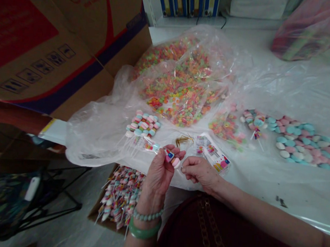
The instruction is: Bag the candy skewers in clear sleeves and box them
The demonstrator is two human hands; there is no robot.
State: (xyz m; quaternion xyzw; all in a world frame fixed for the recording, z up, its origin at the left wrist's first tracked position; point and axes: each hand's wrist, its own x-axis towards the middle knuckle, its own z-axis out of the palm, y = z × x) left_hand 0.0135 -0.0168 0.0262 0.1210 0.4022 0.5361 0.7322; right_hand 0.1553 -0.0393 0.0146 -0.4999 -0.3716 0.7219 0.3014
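Note:
My left hand (163, 167) is closed around a candy skewer (175, 162) in a clear printed wrapper, with a pink and white piece at its near end. Close beside it, my right hand (198, 171) is pinched; whatever lies between its fingertips is too small to make out. Gold twist ties (184, 140) lie just beyond my hands. Flat printed wrappers (217, 155) rest to the right of them. A stack of unwrapped candy skewers (143, 124) with white sticks sits to the left on the plastic sheet.
Large clear bags of colourful ring candies (183, 77) fill the middle of the table. Pastel candies (303, 142) spread at right, near a wrapped skewer bundle (256, 122). A tall carton (74, 61) stands left. Below the table edge, a box holds many wrapped skewers (120, 194).

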